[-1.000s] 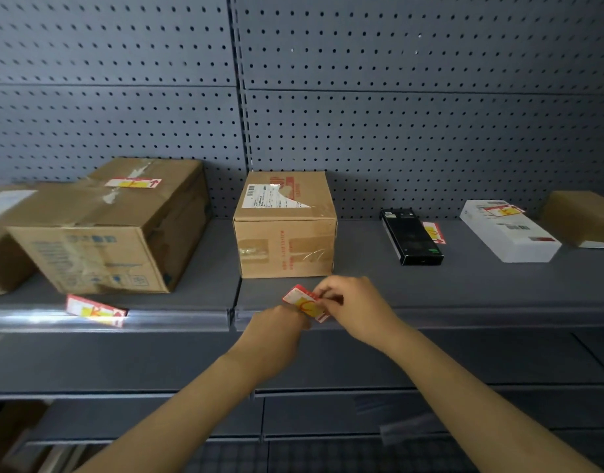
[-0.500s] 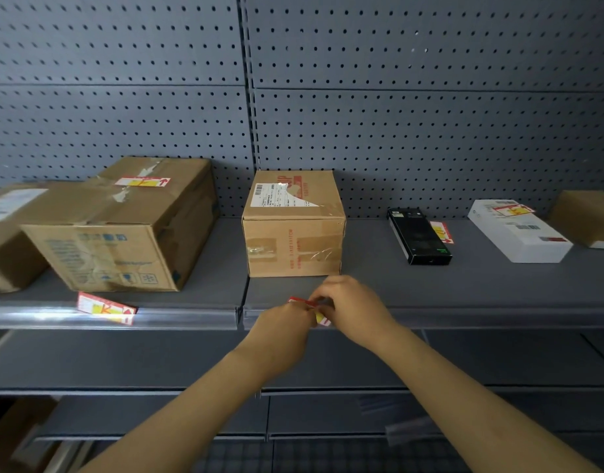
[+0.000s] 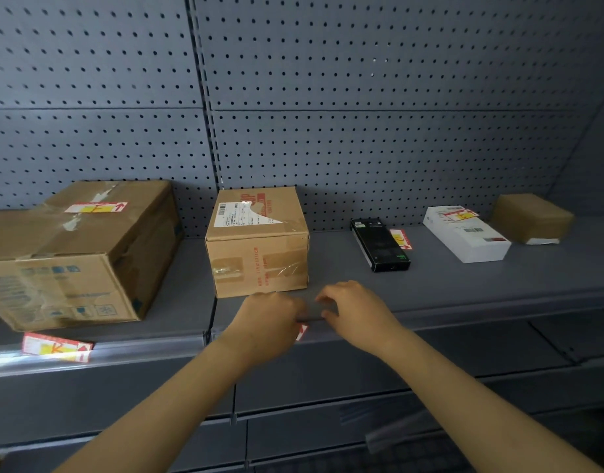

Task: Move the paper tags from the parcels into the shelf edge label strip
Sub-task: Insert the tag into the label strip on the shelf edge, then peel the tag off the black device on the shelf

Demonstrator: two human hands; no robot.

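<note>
A red and yellow paper tag [image 3: 302, 331] sits at the shelf edge label strip [image 3: 464, 319], mostly hidden behind my left hand [image 3: 270, 324], which is closed on it. My right hand [image 3: 357, 315] is just to the right, fingertips resting on the shelf's front edge, apart from the tag. Directly behind both hands stands the middle cardboard parcel [image 3: 258, 244]. Another tag [image 3: 56, 347] is lodged in the strip at the left. More tags lie on the big cardboard box [image 3: 96, 207], beside the black box [image 3: 400, 238] and on the white box [image 3: 461, 215].
The big cardboard box [image 3: 72, 268] fills the shelf's left side. A black box [image 3: 379, 249], a white box [image 3: 464, 237] and a small brown parcel [image 3: 532, 218] lie to the right. A pegboard wall [image 3: 362, 114] backs the shelf, and a lower shelf [image 3: 328, 380] runs beneath.
The tag was held up between both hands in front of the parcel. It has dropped to the strip, my left hand now covers it, and my right hand has slid away to the right.
</note>
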